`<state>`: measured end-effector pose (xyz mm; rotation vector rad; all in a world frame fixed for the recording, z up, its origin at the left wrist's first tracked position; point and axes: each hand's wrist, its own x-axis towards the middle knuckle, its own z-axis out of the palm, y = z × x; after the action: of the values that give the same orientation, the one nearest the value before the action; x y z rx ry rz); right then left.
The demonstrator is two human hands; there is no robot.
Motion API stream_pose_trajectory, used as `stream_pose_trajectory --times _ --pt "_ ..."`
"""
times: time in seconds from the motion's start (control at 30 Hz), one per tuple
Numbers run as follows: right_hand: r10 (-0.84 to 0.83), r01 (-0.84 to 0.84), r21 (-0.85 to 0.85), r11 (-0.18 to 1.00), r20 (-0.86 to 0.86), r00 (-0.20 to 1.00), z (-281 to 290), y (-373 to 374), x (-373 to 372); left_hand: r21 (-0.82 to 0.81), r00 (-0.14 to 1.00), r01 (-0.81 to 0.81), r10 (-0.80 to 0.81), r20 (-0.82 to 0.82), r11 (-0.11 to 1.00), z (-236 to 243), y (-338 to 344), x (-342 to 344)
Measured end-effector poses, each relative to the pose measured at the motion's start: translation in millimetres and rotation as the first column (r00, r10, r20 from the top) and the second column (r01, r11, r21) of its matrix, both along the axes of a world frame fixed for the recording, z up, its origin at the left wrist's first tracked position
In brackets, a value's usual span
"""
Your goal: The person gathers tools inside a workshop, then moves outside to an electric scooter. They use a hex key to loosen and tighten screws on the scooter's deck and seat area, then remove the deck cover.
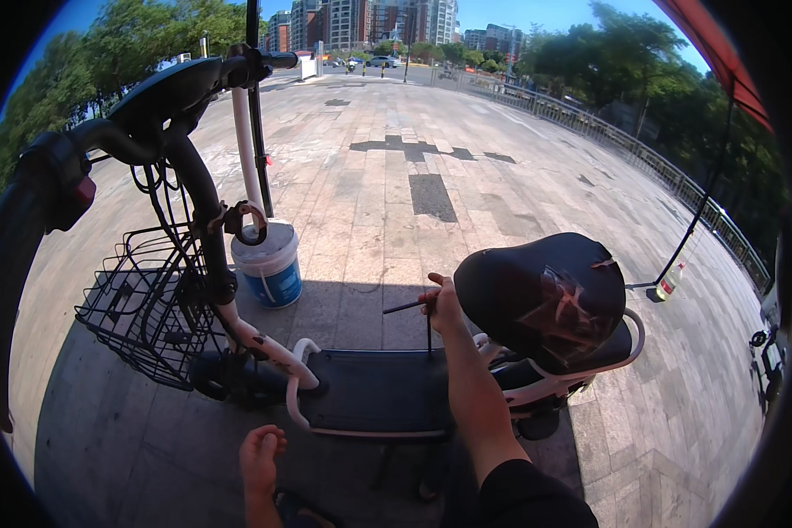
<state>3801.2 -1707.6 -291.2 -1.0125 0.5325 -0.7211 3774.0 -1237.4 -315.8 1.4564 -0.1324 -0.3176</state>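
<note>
An electric scooter stands crosswise before me, its flat black deck (374,396) in the middle. Over the deck's far right part, my right hand (445,304) is closed round a dark T-handle wrench (403,308). The wrench's crossbar sticks out to the left, and a thin shaft points down to the deck; whether its tip sits in a bolt is too small to tell. Just right of that hand is the worn black seat (537,295), its cover torn. My left hand (262,456) hangs low on the near side of the deck, fingers curled; anything inside them is hidden.
A black wire basket (154,304) and the handlebar (40,189) fill the left side. Behind the stem stands a white and blue bucket (271,268) beside a canopy pole. A bottle (669,282) rests by another pole at right. A metal fence (625,141) borders the paving.
</note>
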Motion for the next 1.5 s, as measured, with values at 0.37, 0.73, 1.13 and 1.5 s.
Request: stream_pose_trajectory --times 0.37,0.73,1.13,1.5 --pt "-0.07 -0.061 -0.216 0.975 -0.552 0.831 18.0 1.4 52.5 -0.043 0.998 -0.038 0.036 -0.054 0.998 5.6 14.1 0.0" --pt "-0.689 -0.877 -0.37 0.305 -0.722 0.065 50.0 -40.3 49.4 -0.155 0.994 -0.111 0.109 -0.019 0.982 18.5 35.0 -2.1" --pt "-0.577 -0.19 -0.821 -0.539 0.194 0.794 10.2 26.6 13.5 -0.141 0.994 -0.083 0.091 0.055 0.987 17.5 30.1 -4.5" --pt "-0.452 0.356 -0.93 -0.096 0.359 0.817 -6.8 53.7 2.4 0.053 0.986 -0.105 0.097 0.136 0.993 10.9 31.1 -2.6"
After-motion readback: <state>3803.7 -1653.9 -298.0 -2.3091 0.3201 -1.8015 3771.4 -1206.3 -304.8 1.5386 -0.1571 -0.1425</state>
